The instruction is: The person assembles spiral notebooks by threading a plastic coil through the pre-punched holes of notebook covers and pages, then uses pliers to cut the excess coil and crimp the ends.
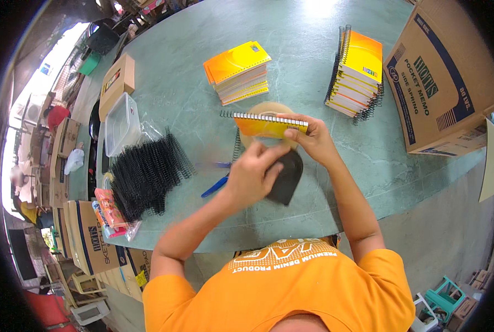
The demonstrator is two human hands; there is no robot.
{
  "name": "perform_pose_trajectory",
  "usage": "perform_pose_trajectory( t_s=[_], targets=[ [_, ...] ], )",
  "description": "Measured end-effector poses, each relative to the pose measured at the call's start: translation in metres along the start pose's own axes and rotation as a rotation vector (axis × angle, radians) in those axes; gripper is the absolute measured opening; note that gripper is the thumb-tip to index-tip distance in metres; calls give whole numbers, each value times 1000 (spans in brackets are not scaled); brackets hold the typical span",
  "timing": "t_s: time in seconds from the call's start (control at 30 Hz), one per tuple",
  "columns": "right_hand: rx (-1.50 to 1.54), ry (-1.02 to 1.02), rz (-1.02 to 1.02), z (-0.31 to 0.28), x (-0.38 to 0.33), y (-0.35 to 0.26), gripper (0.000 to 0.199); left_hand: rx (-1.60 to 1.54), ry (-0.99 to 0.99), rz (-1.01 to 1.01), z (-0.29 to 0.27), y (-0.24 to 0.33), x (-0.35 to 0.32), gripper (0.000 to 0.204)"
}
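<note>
Head view: orange-and-yellow notebook (258, 128) held up over a green table (172, 77), punched edge uppermost, black coil (226, 114) at that edge and jutting past its left end. Right hand (314, 139) clamped on the notebook's right end, thumb on the cover, fingers behind. Left hand (251, 174) just below the notebook, somewhat blurred, fingers partly bent toward its lower edge; cannot tell whether touching it or apart. Below the notebook's right half, flat dark piece (289, 181) with a rounded end, partly hidden. Below the notebook's left end, loose coil (237, 145) and, lower, blue-handled tool (215, 187). Directly behind the notebook, tan roll (266, 107), partly covered. Beyond the notebook, slightly left, stack of uncoiled pads (238, 61) with punched covers. Beyond it to the right, stack of coiled notebooks (363, 58); farther right of it, large cardboard box (432, 83). Well left of the notebook and lower, heap of black coils (147, 174); farther left, about level with it, clear plastic box (120, 126).
</note>
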State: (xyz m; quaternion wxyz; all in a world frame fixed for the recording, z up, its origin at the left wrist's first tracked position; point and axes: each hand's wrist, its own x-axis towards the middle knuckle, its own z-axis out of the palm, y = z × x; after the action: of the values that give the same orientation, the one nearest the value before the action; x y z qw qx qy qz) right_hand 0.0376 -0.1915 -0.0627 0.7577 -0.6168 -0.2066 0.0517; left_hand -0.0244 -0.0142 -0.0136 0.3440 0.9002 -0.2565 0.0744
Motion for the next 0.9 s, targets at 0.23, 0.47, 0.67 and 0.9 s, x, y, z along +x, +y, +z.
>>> perform_pose_trajectory(
  t_s=[0.23, 0.47, 0.67, 0.9],
  targets=[
    [126, 6, -58, 1, -2, 2, 23, 271, 246, 255, -11, 11, 35, 30],
    [-121, 55, 110, -5, -5, 22, 19, 250, -51, 191, -8, 0, 63, 24],
    [-213, 58, 101, -6, -6, 26, 16, 74, -14, 295, 4, -7, 69, 24],
    [-181, 73, 41, -3, -7, 24, 12, 37, -15, 319, 8, -2, 72, 16]
  ],
)
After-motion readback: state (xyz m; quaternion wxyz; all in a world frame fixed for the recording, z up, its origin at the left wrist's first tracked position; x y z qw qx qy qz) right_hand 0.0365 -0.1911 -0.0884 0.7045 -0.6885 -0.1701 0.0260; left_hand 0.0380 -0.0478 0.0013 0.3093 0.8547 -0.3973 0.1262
